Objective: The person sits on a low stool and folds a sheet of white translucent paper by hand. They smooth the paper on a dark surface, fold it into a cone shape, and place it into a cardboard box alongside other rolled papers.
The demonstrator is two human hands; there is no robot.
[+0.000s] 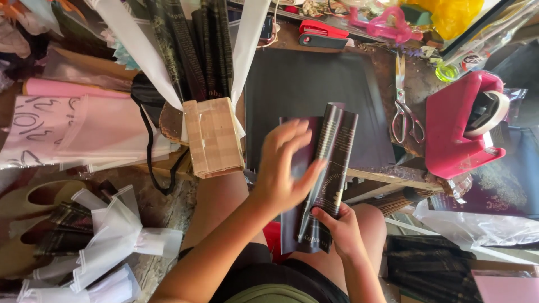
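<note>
The right hand grips the lower end of a dark folded wrapping sheet, fingers clenched around its bottom edge just above the person's lap. The sheet's long axis runs from that grip up and slightly right, away from the body, so that its far end lies over the near edge of the counter. It is pleated into narrow lengthwise folds, one face black with pale lettering, the other a duller purple-black.

The left hand is spread open and flat against the sheet's left side, fingers released and splayed, holding nothing. It is blurred in the picture, so whether it presses or only brushes the paper cannot be told. It sits higher along the sheet than the right hand, near the middle of its length; the right hand alone carries the sheet.

Beneath the sheet's far end a larger black sheet lies flat on the counter. To the right, well apart from both hands, are scissors and a pink tape dispenser. A small wooden block stands to the left of the left hand. Folded white and dark paper pieces lie in a heap at lower left.
</note>
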